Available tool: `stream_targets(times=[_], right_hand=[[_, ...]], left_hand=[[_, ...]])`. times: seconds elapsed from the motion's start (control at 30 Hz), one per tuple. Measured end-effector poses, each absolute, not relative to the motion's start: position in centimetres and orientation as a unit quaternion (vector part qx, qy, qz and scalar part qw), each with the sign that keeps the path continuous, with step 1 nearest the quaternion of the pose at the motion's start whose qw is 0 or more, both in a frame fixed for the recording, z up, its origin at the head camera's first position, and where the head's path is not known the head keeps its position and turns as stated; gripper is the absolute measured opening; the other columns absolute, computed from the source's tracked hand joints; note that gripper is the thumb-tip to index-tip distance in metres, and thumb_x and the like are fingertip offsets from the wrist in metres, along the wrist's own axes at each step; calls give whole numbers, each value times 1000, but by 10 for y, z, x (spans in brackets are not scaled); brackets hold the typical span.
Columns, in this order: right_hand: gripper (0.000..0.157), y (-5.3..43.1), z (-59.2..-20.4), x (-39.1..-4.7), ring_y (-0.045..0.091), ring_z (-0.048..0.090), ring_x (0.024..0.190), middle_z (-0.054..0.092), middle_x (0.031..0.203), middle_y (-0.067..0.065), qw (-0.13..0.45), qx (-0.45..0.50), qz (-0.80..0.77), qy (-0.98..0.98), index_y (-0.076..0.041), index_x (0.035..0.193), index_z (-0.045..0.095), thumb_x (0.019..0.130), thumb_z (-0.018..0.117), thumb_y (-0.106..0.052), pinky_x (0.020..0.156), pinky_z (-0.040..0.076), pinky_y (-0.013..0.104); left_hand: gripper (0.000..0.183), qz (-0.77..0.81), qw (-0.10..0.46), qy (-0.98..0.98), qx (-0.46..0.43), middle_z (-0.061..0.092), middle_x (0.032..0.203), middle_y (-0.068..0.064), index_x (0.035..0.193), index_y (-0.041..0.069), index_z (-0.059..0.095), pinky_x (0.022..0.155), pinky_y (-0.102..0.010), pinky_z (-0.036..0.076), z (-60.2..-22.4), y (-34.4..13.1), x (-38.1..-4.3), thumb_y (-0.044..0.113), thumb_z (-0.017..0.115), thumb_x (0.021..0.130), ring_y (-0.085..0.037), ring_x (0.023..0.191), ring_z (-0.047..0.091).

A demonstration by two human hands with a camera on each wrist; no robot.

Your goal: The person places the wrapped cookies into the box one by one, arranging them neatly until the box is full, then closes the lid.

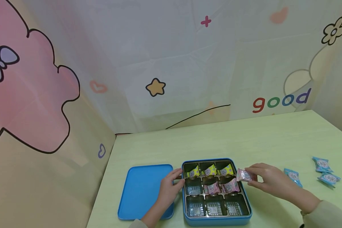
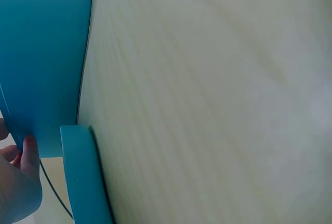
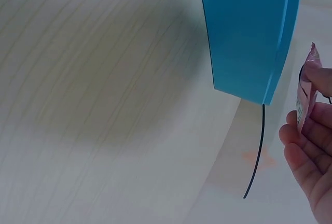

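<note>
A blue tin [image 1: 218, 220] with a dark compartment tray stands on the table. Yellow-green wrapped candies [image 1: 209, 170] fill its back row. In the middle row, pink wrapped candies [image 1: 212, 188] sit in the centre and right compartments; the left one is bare, as is the front row. Beside the tin's right rim, near its back corner, my right hand [image 1: 269, 180] pinches another pink candy [image 1: 245, 175] between thumb and fingers, seen edge-on in the right wrist view [image 3: 306, 97]. My left hand [image 1: 171, 186] touches the tin's left side with fairly straight fingers.
A blue lid [image 1: 142, 190] lies on the table left of the tin, partly behind my left forearm. Several blue wrapped candies [image 1: 321, 164] lie on the right, one of them [image 1: 293, 176] close behind my right hand. A printed cloth wall [image 1: 188, 95] borders the table's back.
</note>
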State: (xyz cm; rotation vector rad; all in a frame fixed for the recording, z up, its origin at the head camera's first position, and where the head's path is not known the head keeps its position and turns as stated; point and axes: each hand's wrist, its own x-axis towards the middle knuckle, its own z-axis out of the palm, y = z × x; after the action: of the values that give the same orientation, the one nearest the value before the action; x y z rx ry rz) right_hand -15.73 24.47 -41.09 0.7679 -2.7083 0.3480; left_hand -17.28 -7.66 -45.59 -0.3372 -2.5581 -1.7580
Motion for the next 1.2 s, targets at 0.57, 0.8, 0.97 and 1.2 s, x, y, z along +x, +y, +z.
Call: stream_targets(times=[0.57, 0.8, 0.97, 1.2], right_hand=[[35, 234, -415, -159, 0, 48, 69, 62, 87, -2, 165, 299, 133, -930, -3, 95, 68, 65, 75, -21, 56, 47, 21], [35, 229, -416, -159, 3, 53, 72, 63, 87, -1, 170, 316, 133, -924, -2, 95, 67, 67, 74, -21, 59, 50, 25], [34, 225, -417, -159, 7, 55, 71, 64, 88, 3, 178, 330, 141, -916, -2, 94, 67, 66, 75, -19, 55, 47, 22], [33, 221, -418, -160, 10, 56, 72, 64, 89, 3, 164, 325, 140, -921, -3, 95, 68, 67, 74, -19, 56, 48, 22]], left_hand=[[37, -564, 0, -819, -111, 47, 127, -22, 120, -10, 50, 79, -34, 52, -439, -75, -165, 4, 53, 86, -36, 104, 53], [38, -565, 5, -818, -110, 48, 128, -17, 121, -3, 52, 78, -29, 53, -462, -78, -177, 9, 56, 85, -31, 104, 55], [39, -566, 6, -817, -111, 49, 128, -13, 121, 1, 53, 78, -24, 52, -477, -80, -183, 15, 58, 85, -28, 104, 55], [39, -567, 4, -816, -112, 48, 128, -14, 122, 0, 53, 78, -25, 52, -474, -80, -182, 13, 57, 85, -29, 104, 55]])
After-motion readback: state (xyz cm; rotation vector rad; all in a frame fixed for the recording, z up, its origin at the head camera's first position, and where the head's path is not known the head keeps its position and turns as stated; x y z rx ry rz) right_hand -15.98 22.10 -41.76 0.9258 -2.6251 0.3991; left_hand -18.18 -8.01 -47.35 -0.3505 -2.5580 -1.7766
